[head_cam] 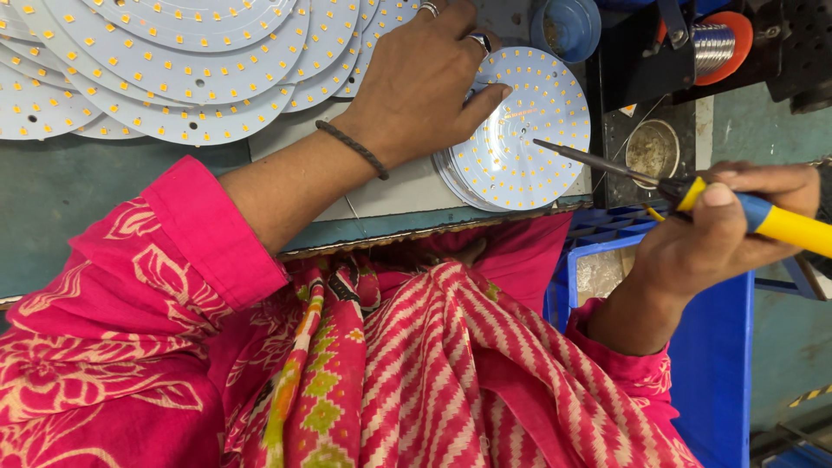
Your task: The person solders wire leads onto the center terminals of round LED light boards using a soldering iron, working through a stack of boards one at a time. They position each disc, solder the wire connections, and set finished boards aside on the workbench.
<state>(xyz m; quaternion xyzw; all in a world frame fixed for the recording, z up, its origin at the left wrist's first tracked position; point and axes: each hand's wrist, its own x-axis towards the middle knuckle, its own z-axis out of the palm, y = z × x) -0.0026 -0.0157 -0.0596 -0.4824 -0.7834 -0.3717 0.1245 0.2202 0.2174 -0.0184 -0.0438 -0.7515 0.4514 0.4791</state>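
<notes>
A round light board (520, 130) is pinned on top of a small stack at the table edge by the left hand (425, 82), while the soldering iron (693, 195) is gripped in the right hand (719, 230) — if the tip is brought down carelessly, the thumb beside it could be burned — or the board nudged off the stack

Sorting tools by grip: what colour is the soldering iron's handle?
Yellow with a blue band, on the soldering iron in the right hand; head view.
</notes>
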